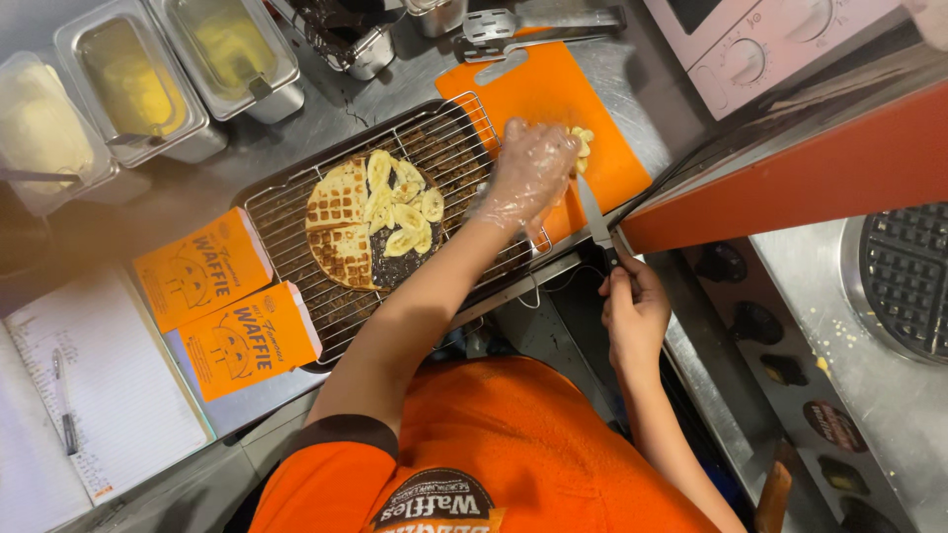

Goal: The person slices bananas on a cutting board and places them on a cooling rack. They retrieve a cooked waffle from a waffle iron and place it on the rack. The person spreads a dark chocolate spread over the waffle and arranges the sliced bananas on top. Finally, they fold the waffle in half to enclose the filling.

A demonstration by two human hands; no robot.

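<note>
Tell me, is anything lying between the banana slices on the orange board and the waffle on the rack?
Nothing visible blocks the way: only the bare wire rack lies between banana slices under the gloved left hand and the waffle.

The left hand (530, 173), in a clear glove, reaches far with its forearm stretched out and fingers curled downward, while the bare right hand (632, 311) stays near, fingers closed in a grip.
</note>
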